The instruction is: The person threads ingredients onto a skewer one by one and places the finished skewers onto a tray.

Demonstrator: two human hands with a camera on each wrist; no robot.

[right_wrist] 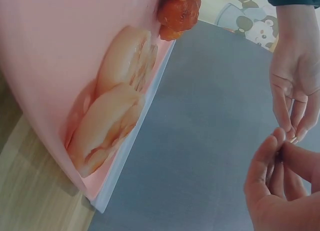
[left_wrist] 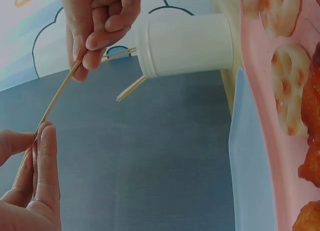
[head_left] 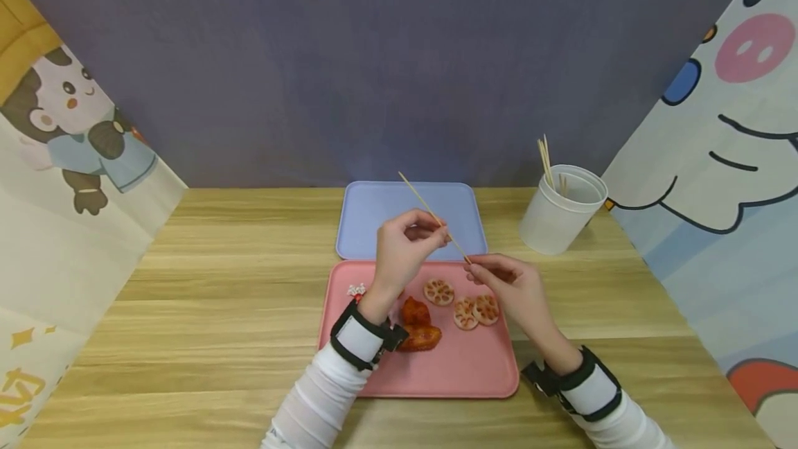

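Note:
My left hand [head_left: 405, 248] pinches a thin bamboo skewer [head_left: 416, 192] around its middle, above the seam between the two trays. At the skewer's lower end my right hand [head_left: 511, 289] grips it between thumb and fingers. In the left wrist view the skewer [left_wrist: 57, 96] slants between both hands, with nothing threaded on the part that shows. Below the hands lies a pink tray [head_left: 461, 373]. On it are lotus root slices [head_left: 438, 292] and browned pieces of meat [head_left: 420, 338]. A small white-and-red item [head_left: 357, 290] is partly hidden behind my left wrist.
A blue tray [head_left: 368, 217] lies behind the pink one, against the dark back wall [head_left: 386, 75]. At the back right stands a white tub [head_left: 551, 224] with several skewers [head_left: 545, 161] leaning in it. Wooden tabletop [head_left: 237, 310] extends on both sides.

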